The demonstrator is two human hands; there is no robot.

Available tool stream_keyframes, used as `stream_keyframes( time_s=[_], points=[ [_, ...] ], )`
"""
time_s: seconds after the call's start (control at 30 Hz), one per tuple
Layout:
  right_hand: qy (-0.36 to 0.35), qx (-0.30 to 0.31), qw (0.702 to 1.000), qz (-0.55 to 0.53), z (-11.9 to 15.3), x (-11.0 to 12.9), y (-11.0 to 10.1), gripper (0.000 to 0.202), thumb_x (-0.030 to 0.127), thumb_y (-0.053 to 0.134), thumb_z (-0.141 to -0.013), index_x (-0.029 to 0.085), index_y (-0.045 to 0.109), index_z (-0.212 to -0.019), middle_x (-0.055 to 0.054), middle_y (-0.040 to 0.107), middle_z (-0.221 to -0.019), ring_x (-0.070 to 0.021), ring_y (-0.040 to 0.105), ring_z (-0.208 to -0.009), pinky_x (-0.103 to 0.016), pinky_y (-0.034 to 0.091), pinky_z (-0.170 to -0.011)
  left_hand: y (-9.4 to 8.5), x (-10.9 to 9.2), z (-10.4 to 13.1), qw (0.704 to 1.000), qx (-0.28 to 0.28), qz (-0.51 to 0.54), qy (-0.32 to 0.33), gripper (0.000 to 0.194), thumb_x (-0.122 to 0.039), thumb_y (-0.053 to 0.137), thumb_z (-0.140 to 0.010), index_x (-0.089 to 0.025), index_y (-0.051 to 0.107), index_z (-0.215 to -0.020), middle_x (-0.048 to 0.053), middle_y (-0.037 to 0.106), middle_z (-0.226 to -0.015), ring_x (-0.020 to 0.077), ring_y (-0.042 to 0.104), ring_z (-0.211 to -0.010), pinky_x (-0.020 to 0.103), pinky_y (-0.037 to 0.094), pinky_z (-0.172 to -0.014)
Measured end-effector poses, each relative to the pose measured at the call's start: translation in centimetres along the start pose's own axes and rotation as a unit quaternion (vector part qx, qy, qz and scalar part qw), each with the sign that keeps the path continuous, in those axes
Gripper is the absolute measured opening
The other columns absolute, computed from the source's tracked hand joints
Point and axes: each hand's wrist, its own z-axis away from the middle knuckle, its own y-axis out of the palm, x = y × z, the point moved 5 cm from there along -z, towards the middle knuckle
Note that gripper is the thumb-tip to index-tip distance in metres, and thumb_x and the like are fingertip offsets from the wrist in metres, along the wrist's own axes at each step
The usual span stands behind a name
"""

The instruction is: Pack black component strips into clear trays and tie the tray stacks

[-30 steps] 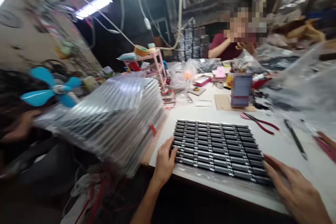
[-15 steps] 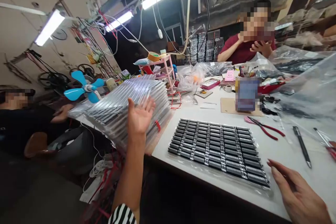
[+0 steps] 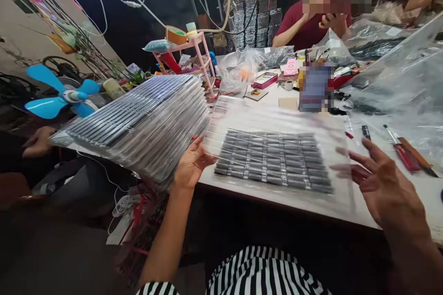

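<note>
My left hand pinches the left edge of a clear ridged plastic tray, which is blurred by motion. Through the tray I see rows of black pieces with pale ridged teeth, laid side by side on the white table; their exact kind does not show. At the tray's right edge is my right hand, its fingers spread and the tips smeared. Whether those tips touch the tray I cannot tell. Just left of my left hand rises a tall stack of similar clear trays.
A blue fan stands beyond the stack, near a pink rack with tape on top. Brushes, a pen and plastic bags lie to the right. A co-worker in a dark red shirt sits across the table.
My left hand has come from the stack to the right and now holds a clear tray over the black pieces. My right hand has risen and spread its fingers. The view has shifted.
</note>
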Motion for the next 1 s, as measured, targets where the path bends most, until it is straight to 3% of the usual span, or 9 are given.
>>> stream_keyframes(
  time_s=[0.07,0.13,0.27,0.37,0.43,0.63,0.77,0.87,1.0],
  points=[
    [0.048,0.071,0.993,-0.083,-1.0,0.1,1.1,0.060,0.060,0.043,-0.082,0.032,0.040,-0.135,-0.007,0.064,-0.100,-0.0178,0.059,-0.061,-0.035,0.052,-0.051,-0.4,1.2,-0.4,1.000,-0.007,-0.027,-0.008,0.049,-0.028,0.069,-0.074,-0.019,0.050,-0.119,-0.005,0.061,-0.059,0.0160,0.067,-0.062,0.027,0.054,-0.060],
    [0.079,0.086,0.989,-0.095,-1.8,-0.4,1.7,0.071,0.052,0.064,-0.071,0.030,0.042,-0.134,-0.004,0.062,-0.087,-0.0135,0.052,-0.051,-0.029,0.045,-0.040,-1.5,2.2,-1.0,0.995,-0.042,-0.094,0.010,0.052,-0.036,0.068,-0.074,-0.016,0.051,-0.119,-0.003,0.062,-0.062,0.0151,0.065,-0.063,0.026,0.051,-0.061],
    [0.085,0.091,0.992,0.033,-3.2,-1.9,2.2,0.080,0.055,0.067,-0.067,0.019,0.044,-0.135,0.003,0.051,-0.060,-0.0117,0.044,-0.042,-0.025,0.037,-0.033,-3.8,4.1,-2.1,0.933,-0.103,-0.332,0.096,0.043,-0.044,0.065,-0.071,-0.013,0.065,-0.102,0.007,0.067,-0.087,0.0194,0.062,-0.086,0.032,0.048,-0.079],
    [0.072,0.105,0.979,0.158,-4.3,-3.2,1.9,0.077,0.063,0.057,-0.072,0.012,0.051,-0.128,0.005,0.043,-0.048,-0.0117,0.041,-0.040,-0.026,0.034,-0.035,-4.5,5.6,-2.6,0.878,-0.074,-0.456,0.124,0.040,-0.046,0.058,-0.075,-0.014,0.069,-0.095,0.010,0.064,-0.094,0.0231,0.058,-0.095,0.038,0.044,-0.089],
    [0.044,0.108,0.962,0.248,-4.9,-3.9,1.5,0.074,0.065,0.052,-0.074,0.009,0.058,-0.121,0.003,0.046,-0.047,-0.0140,0.046,-0.044,-0.028,0.038,-0.042,-4.7,6.2,-2.5,0.860,-0.067,-0.489,0.130,0.042,-0.046,0.054,-0.078,-0.014,0.069,-0.100,0.010,0.062,-0.095,0.0236,0.057,-0.096,0.040,0.044,-0.090],
    [-0.020,0.111,0.928,0.354,-5.8,-5.6,1.0,0.070,0.069,0.042,-0.077,0.015,0.061,-0.118,-0.001,0.058,-0.056,-0.0189,0.055,-0.051,-0.034,0.044,-0.054,-4.5,6.3,-2.9,0.866,-0.041,-0.482,0.128,0.046,-0.033,0.053,-0.080,-0.017,0.058,-0.122,0.012,0.054,-0.126,0.0236,0.046,-0.120,0.041,0.033,-0.105],
    [-0.101,0.065,0.913,0.390,-6.6,-5.0,1.5,0.061,0.059,0.037,-0.084,0.016,0.057,-0.123,-0.009,0.065,-0.091,-0.0201,0.062,-0.070,-0.036,0.049,-0.067,-3.1,6.0,-4.5,0.859,0.015,-0.496,0.126,0.045,-0.036,0.051,-0.083,-0.020,0.055,-0.125,0.011,0.050,-0.135,0.0233,0.041,-0.128,0.043,0.026,-0.110],
    [-0.171,0.083,0.881,0.434,-6.3,-4.4,3.2,0.049,0.044,0.033,-0.091,0.016,0.053,-0.126,-0.014,0.058,-0.115,-0.0226,0.059,-0.094,-0.037,0.049,-0.079,-1.5,6.3,-5.3,0.828,0.039,-0.549,0.109,0.046,-0.040,0.049,-0.085,-0.022,0.053,-0.128,0.012,0.049,-0.136,0.0271,0.039,-0.129,0.050,0.025,-0.108],
    [-0.193,0.092,0.784,0.583,-5.2,-4.2,5.7,0.045,0.017,0.029,-0.089,0.015,0.051,-0.128,-0.017,0.054,-0.126,-0.0295,0.054,-0.101,-0.044,0.045,-0.077,0.3,6.8,-5.1,0.738,0.029,-0.662,0.127,0.047,-0.037,0.039,-0.090,-0.020,0.049,-0.132,0.017,0.047,-0.137,0.0330,0.040,-0.127,0.060,0.024,-0.103]
  ],
)
